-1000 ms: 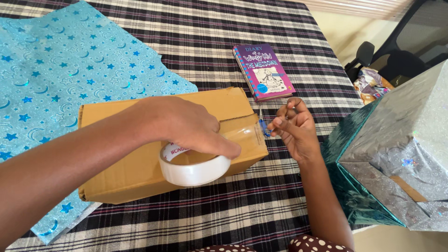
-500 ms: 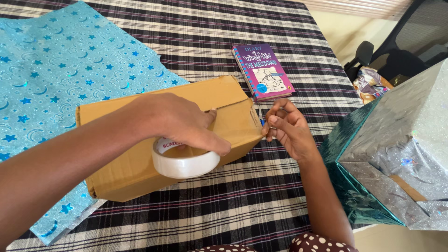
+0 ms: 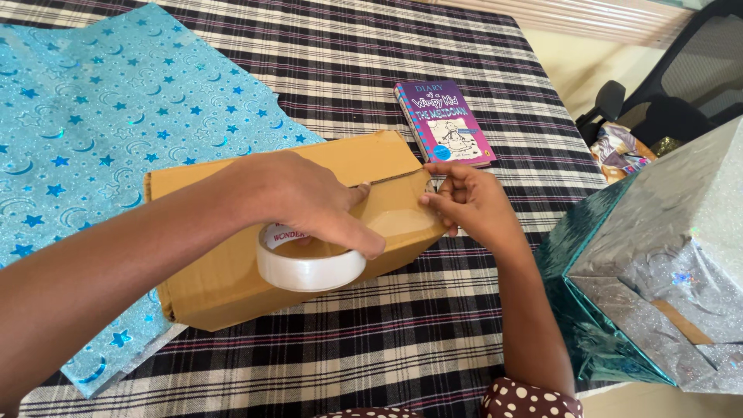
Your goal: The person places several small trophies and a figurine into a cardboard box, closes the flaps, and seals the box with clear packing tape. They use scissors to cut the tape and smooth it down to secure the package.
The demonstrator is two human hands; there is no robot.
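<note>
Head view. My left hand (image 3: 309,203) is closed over a roll of clear packing tape (image 3: 309,267), fingers (image 3: 364,244) curled across its top and gripping it against the near face of the cardboard box (image 3: 232,271). The box lies on the table (image 3: 371,77), under a black-and-white checked cloth, its far left corner overlapping a sheet of blue star-and-moon wrapping paper (image 3: 101,116). My right hand (image 3: 468,205) is at the box's right end, fingers bent and pressed on the edge by the flap seam; I cannot tell whether they pinch anything. A purple paperback book (image 3: 447,134) lies just beyond that hand. A silver-and-teal wrapped box (image 3: 665,263) sits at right, apart.
</note>
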